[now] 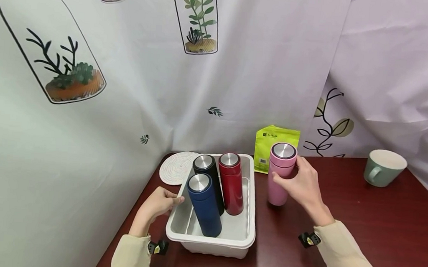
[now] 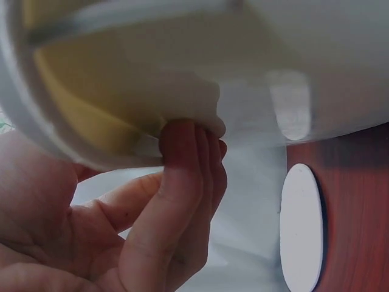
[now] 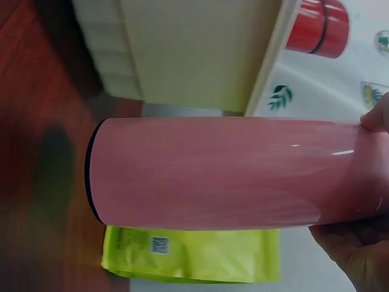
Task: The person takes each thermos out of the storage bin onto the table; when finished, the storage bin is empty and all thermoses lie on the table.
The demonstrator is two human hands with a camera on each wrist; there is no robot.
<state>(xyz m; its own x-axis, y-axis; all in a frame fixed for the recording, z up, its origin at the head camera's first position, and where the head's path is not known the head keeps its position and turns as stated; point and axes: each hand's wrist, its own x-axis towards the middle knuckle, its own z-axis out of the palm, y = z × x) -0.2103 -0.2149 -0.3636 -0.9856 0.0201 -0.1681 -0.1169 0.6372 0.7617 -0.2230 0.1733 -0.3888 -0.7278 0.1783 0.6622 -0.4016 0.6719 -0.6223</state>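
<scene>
My right hand grips a pink thermos bottle by its upper part, to the right of a white plastic bin. The bottle is upright, and in the right wrist view its dark-edged base stands apart from its shadow on the table. My left hand holds the bin's left rim, thumb on top and fingers curled beneath, as the left wrist view shows. Inside the bin stand a blue thermos bottle, a black one and a red one, all with silver-topped lids.
Behind the pink bottle a lime-green pouch stands against the curtain. A green mug sits at the back right of the dark red table. A round white woven mat lies behind the bin's left side.
</scene>
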